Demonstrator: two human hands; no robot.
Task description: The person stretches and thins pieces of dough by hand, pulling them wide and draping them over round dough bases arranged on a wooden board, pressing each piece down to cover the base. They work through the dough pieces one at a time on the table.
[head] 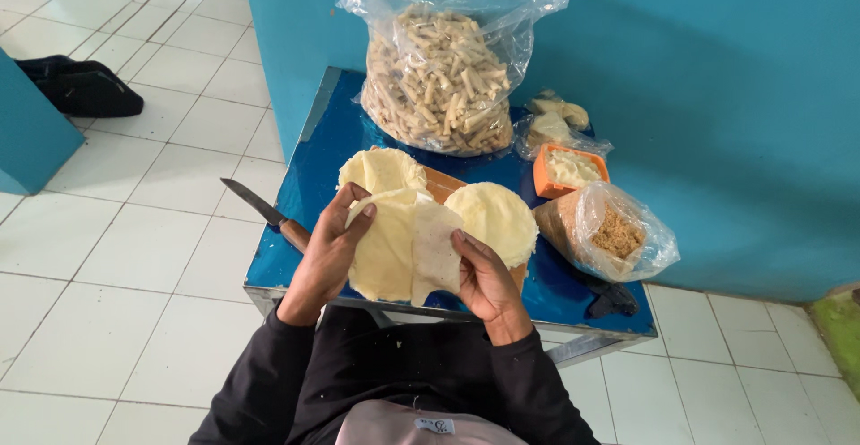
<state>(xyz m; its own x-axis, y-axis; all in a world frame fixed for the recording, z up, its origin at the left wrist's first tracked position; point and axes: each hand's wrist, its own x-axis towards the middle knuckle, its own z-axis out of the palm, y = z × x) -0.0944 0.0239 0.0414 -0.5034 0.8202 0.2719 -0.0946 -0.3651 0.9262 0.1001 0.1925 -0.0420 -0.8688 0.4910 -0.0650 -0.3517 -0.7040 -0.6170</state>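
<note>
Here, both hands' grip on thin wrapper [405, 246], table edge [269, 291] near

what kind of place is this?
Likely a small home food-prep spot: a low blue table against a teal wall, a big bag of rolled snacks, and thin wrappers in both hands.

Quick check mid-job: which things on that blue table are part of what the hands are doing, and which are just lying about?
In use:
left hand and right hand, both holding the thin yellow wrapper sheet
two wrapper stacks on the board

Lying about:
knife
big bag of rolled sticks
orange tub
bag of brown crumbs
black shoes on the floor
</note>
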